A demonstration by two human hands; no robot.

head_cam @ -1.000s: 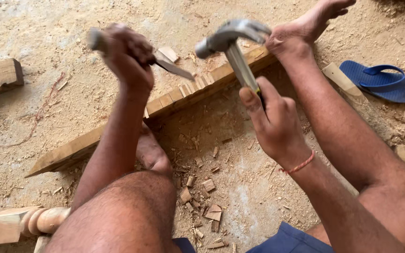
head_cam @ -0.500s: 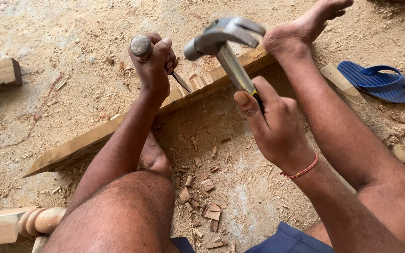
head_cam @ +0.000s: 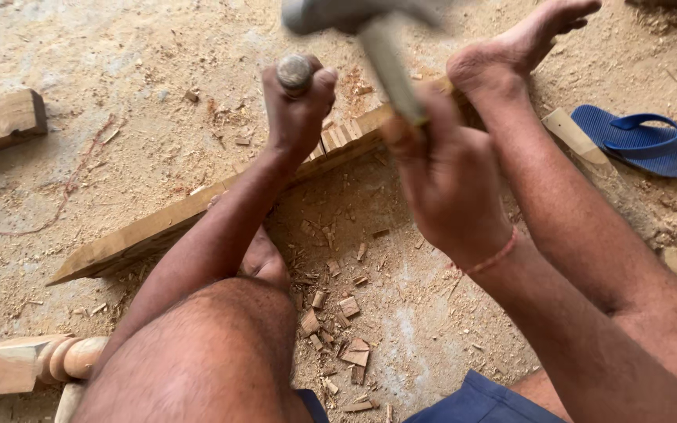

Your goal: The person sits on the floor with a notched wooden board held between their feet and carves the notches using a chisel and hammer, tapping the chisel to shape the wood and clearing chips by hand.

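My left hand (head_cam: pixel 298 110) grips a chisel (head_cam: pixel 294 72) held upright, its round butt end showing above my fist, its blade hidden behind the hand over the notched part of a long wooden plank (head_cam: pixel 150 231). My right hand (head_cam: pixel 444 176) is closed on the handle of a metal hammer (head_cam: pixel 354 14), blurred and raised at the top edge, above the chisel's butt. My right foot (head_cam: pixel 523 47) rests on the plank's far end; my left foot (head_cam: pixel 264 262) sits against its near side.
Wood chips (head_cam: pixel 346 329) and sawdust cover the ground between my legs. A blue sandal (head_cam: pixel 640 141) lies at the right, a wooden block (head_cam: pixel 1 121) at the left, and a turned wooden leg (head_cam: pixel 25 364) at the lower left.
The chisel moved from tilted and lifted at the left to upright over the plank's notches. The hammer rose higher and toward the camera, now blurred.
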